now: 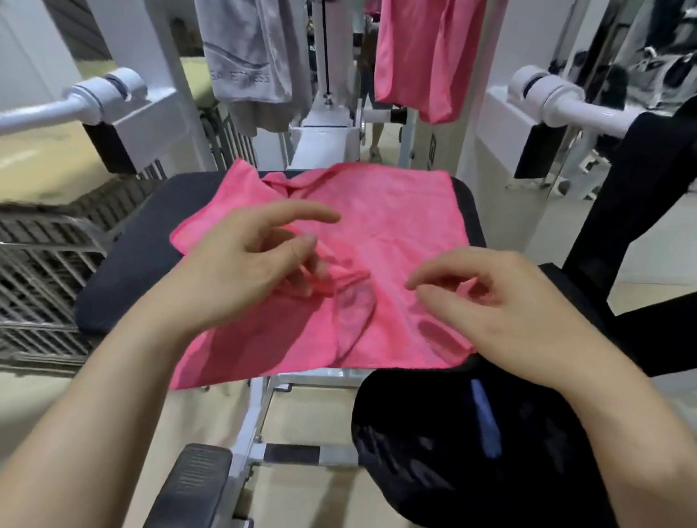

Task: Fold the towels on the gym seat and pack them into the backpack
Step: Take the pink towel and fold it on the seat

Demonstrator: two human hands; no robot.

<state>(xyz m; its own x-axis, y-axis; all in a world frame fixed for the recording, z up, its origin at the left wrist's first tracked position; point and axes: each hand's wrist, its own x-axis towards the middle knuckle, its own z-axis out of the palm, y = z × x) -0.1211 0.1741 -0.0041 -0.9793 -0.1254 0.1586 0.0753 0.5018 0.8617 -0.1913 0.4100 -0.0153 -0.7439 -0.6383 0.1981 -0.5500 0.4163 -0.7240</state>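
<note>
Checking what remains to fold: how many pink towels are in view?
2. One pink cloth towel lies spread and rumpled on the black padded gym seat under both hands; another pink towel hangs from the white machine frame behind. Others may be hidden.

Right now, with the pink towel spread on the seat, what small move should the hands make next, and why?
Probably pinch the pink towel's near edge and smooth it flat. It lies unfolded and rumpled on the black seat, and both the left hand and right hand hover open above it, gripping nothing.
</note>
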